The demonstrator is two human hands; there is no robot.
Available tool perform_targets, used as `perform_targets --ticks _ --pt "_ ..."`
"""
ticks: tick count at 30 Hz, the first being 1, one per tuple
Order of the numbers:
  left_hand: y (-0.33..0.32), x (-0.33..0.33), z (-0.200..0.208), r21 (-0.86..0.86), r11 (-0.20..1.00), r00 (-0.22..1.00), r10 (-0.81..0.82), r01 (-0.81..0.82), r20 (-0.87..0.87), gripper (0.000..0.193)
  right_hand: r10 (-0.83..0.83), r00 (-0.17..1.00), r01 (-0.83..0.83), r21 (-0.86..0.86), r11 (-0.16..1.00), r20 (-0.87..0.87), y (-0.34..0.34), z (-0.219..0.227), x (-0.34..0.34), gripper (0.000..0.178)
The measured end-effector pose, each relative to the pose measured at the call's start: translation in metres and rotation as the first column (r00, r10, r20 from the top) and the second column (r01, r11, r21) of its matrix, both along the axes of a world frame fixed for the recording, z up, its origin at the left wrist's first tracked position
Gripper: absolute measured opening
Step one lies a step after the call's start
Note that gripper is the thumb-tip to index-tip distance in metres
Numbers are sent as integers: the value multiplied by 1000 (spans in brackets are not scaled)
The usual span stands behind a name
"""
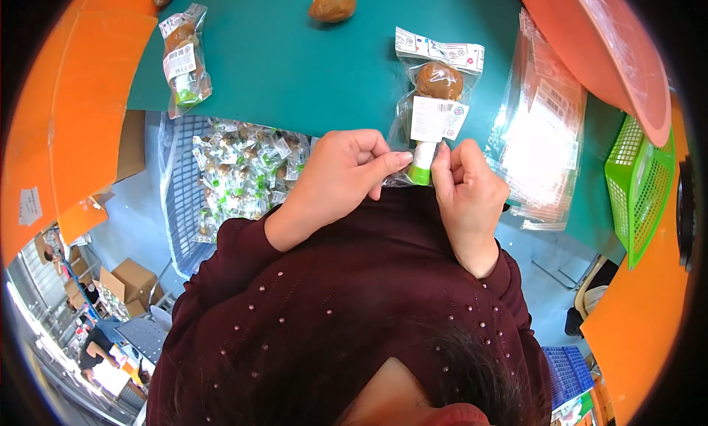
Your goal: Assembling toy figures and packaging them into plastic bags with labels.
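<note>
A clear plastic bag [406,68] lies upright before me near the table's front edge. Inside it sits a toy-like piece with a round brown top [439,82] and a bright green lower end [420,174]. A white printed label [438,119] covers its middle. My left hand [343,168] is closed, thumb and forefinger pinching the bag's lower left edge. On the other side my right hand [470,197] is closed too, its fingertips gripping the bag beside the green end. The hidden fingers of both hands are curled under.
On the green table [280,65] lie another bagged piece [184,61] and a loose brown piece [332,4]. A stack of flat clear bags [542,142] is at right, below a pink basin [612,50] and a green basket [640,183]. A blue crate [179,197] holds many bagged pieces.
</note>
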State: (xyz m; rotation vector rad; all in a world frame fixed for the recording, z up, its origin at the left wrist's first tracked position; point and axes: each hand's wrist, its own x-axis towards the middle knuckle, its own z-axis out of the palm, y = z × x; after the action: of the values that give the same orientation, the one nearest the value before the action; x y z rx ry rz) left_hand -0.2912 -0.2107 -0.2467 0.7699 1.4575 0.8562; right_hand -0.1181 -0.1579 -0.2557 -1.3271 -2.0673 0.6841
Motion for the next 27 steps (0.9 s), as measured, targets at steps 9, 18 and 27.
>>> perform_targets --ticks 9,18,27 --pt "-10 1 8 180 981 979 -29 66 -203 27 12 1000 -12 -10 1000 -17 1 10 4 28" --pt "-33 6 5 334 941 942 -65 -52 330 20 -92 902 -58 -330 942 -422 -10 28 20 29" --pt "-32 22 20 488 869 932 -106 -83 348 20 -219 652 -335 -535 776 -726 -3 44 42 13"
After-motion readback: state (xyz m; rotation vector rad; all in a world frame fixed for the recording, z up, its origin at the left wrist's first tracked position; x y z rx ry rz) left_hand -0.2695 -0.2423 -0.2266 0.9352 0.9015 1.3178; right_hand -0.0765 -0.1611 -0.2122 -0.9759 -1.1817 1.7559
